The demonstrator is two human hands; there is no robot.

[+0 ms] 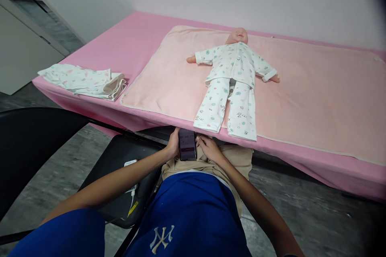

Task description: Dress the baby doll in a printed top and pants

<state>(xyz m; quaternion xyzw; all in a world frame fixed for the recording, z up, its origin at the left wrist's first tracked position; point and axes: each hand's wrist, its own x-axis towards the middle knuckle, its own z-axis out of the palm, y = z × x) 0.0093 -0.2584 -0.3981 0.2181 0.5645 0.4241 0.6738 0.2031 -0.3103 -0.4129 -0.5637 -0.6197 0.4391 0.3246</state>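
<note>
By camera I see the left hand (173,143) holding a phone (187,145); at its three o'clock is the right hand (209,147), whose grip I cannot tell. Toward one o'clock lies a doll (230,64).

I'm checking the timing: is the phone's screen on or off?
On: digits show on the phone, held in the left hand. Whether they're counting, I cannot tell.

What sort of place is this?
Probably an infant-care practice room: a dressed baby doll on a pink mat, folded baby-print clothes beside it, and a phone showing a timer.
</note>
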